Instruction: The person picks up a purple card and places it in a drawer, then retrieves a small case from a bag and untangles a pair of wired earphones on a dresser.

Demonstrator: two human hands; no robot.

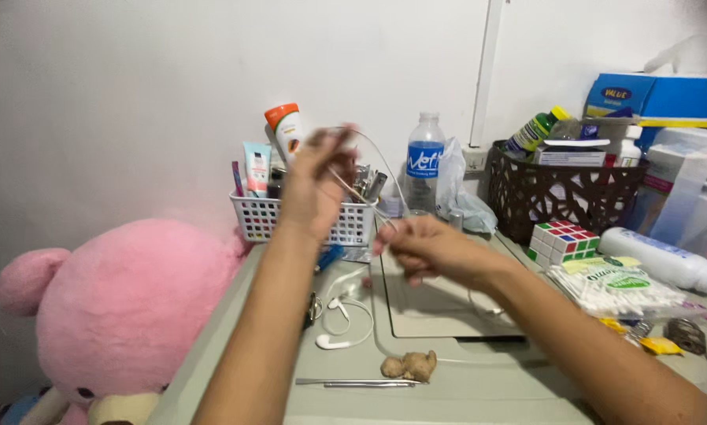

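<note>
A thin white cable (385,169) runs between the two hands, just in front of the white basket (306,220); the left hand (314,185) is raised before that basket, fingers closed in a pinch on the upper part of the cable, though blur hides the exact grip; the right hand (424,245) sits lower, to the right of the basket's front corner, fingertips pinched shut on the cable's lower stretch; the cable arcs up above the basket between them; one pair of white earbuds (339,323) lies on the grey table (479,386) in front of the basket, below the hands; nearer still to the viewer lie one knob of ginger (409,366) and one slim metal tool (357,383); the white basket itself holds two tubes that can be counted, one orange-capped (285,126) and one pale blue (257,167), plus a cluster of metal implements too crowded to count; right of the basket stands one clear water bottle (425,164) with a blue label; further right, one dark woven basket (562,197) holds a green bottle and flat boxes, number unclear; in front of that, one colour cube puzzle (562,240), one bag of cotton swabs (617,287) and one white bottle lying on its side (664,260); left of the white basket, off the table's edge, one pink plush toy (125,307)
</note>
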